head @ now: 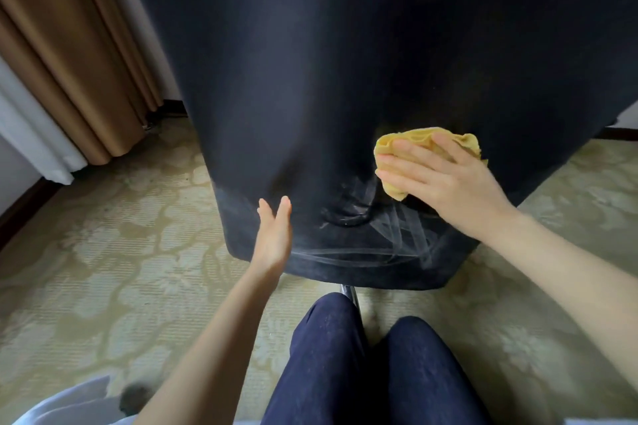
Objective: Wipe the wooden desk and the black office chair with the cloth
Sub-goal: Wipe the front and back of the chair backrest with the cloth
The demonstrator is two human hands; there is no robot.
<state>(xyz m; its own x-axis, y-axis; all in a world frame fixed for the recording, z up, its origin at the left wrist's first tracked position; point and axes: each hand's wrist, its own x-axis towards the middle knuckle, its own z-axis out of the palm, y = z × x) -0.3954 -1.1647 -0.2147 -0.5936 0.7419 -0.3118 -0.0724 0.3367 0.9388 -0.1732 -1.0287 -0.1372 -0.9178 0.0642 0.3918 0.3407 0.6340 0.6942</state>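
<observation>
A big black office chair with a soft cloth cover (pixel 310 62) fills most of the view, and we see its wide dark side from close up. A crumpled yellow cloth (pixel 414 135) sits low down on the right part of the chair. The right hand (pixel 448 179) lies flat on top of the cloth with its fingers spread out and straight, pressing it onto the chair. It is not clenched around the cloth. Pale streaks (pixel 407 235) show on the dark cover just under the cloth. The left hand (pixel 274 235) is held up at the lower left edge of the chair with straight fingers, palm turned to the chair. It holds nothing, and I cannot tell if it touches the chair. Two knees in dark blue trousers (pixel 328 373) are at the bottom, with a bit of shiny metal chair leg (pixel 348 291) between them and the chair. The floor is a pale green carpet with a flower pattern (pixel 121 235). A long brown curtain (pixel 69 45) hangs on the left, beside a thin white curtain (pixel 31 134).
</observation>
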